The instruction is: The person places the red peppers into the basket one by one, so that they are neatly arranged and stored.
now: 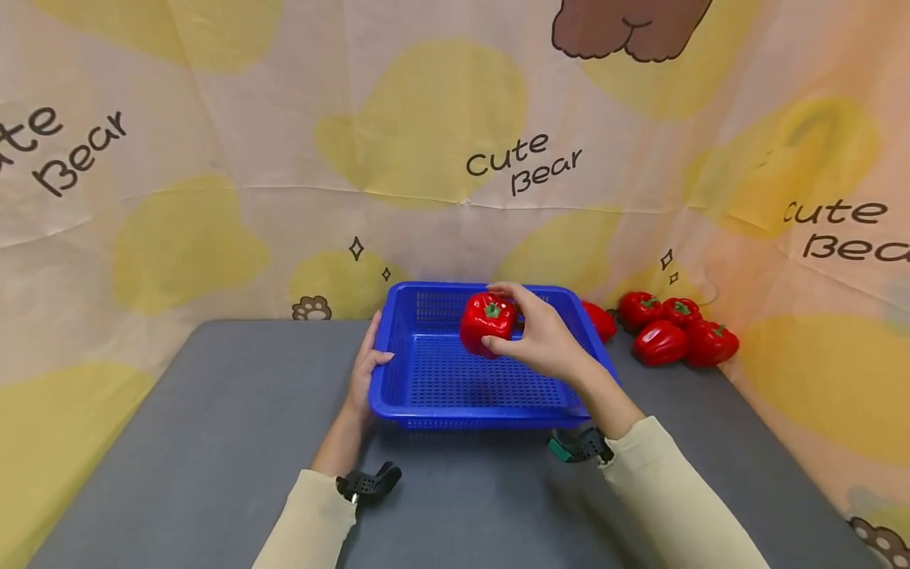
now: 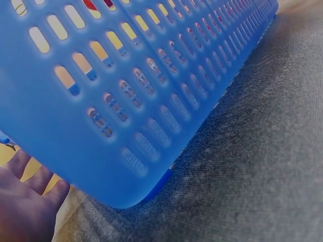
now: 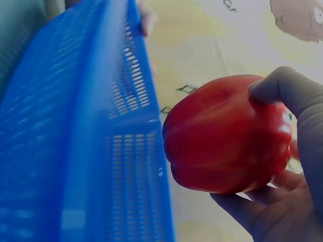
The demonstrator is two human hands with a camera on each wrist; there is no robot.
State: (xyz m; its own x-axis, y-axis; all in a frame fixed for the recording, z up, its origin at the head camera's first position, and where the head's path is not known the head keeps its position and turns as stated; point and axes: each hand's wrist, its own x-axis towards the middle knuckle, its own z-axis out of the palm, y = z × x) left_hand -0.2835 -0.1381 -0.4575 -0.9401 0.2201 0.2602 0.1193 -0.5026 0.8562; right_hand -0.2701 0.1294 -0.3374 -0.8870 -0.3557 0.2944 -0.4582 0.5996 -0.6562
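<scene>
Left grip (image 2: pixel 29 204) seemingly touching slotted blue basket (image 2: pixel 107 79).

In the head view, one pepper by the wall (image 1: pixel 599 322) is partly hidden by the right rim of the blue plastic basket (image 1: pixel 483 412); the held red bell pepper (image 1: pixel 486 324) is partly covered by the thumb of the right hand (image 1: pixel 543 340). The brown bear figure (image 1: pixel 629 28) is cut off above, the cream sleeves (image 1: pixel 682 498) below. In the left wrist view, the left hand (image 1: pixel 364 371) is cropped at left, and red patches (image 2: pixel 91 4) are too small to be identified. In the right wrist view, the basket's near side is blurred.
</scene>
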